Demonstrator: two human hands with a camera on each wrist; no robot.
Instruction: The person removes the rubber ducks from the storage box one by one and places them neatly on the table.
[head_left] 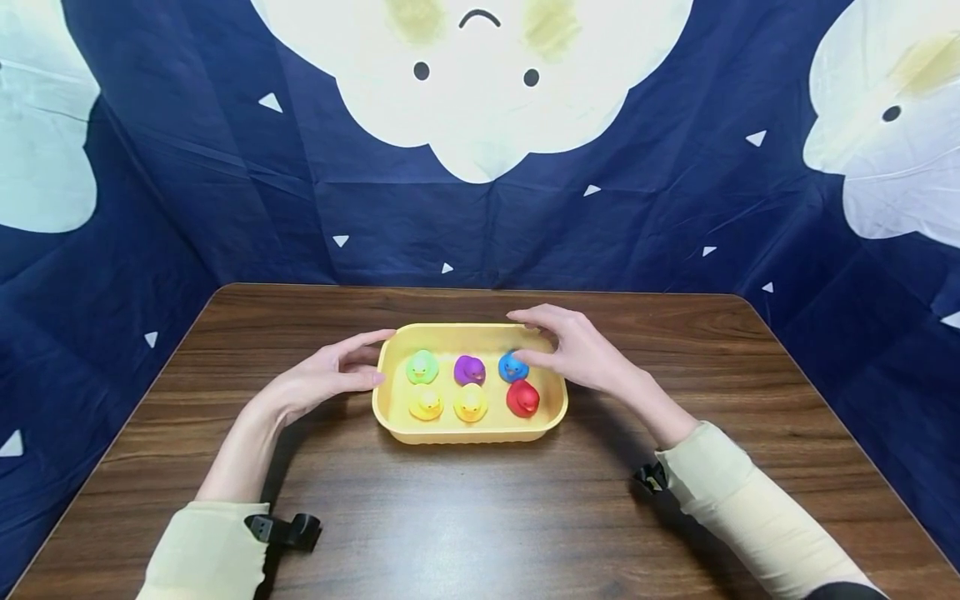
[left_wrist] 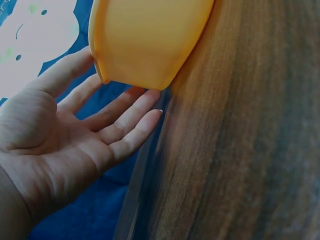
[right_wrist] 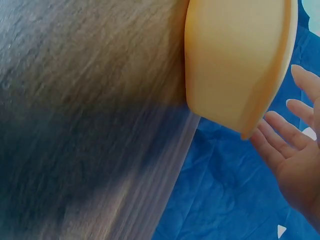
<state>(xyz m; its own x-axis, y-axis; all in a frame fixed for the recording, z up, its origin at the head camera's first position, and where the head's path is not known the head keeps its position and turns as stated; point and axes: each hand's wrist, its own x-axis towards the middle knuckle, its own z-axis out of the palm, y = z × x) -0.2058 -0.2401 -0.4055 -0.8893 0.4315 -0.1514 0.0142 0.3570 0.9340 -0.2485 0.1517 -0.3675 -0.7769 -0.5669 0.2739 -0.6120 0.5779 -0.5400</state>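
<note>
A pale yellow plastic tub [head_left: 465,435] holds several small toy ducks. In the back row are a green duck [head_left: 422,367], a purple duck [head_left: 470,371] and a blue duck [head_left: 512,367]; in front are two yellow ducks [head_left: 470,403] and a red duck [head_left: 523,399]. At the tub's left end, my left hand [head_left: 330,375] touches the rim with thumb and fingertips, fingers mostly extended. My right hand [head_left: 573,346] reaches over the right end, its thumb overlapping the blue duck in the head view. Whether that thumb touches the duck I cannot tell.
The tub stands on a dark wood-grain table [head_left: 450,533], toward its far edge. Behind and beside the table hangs a navy cloth [head_left: 247,183] with white clouds and triangles. A black strap [head_left: 285,531] sits at the left cuff.
</note>
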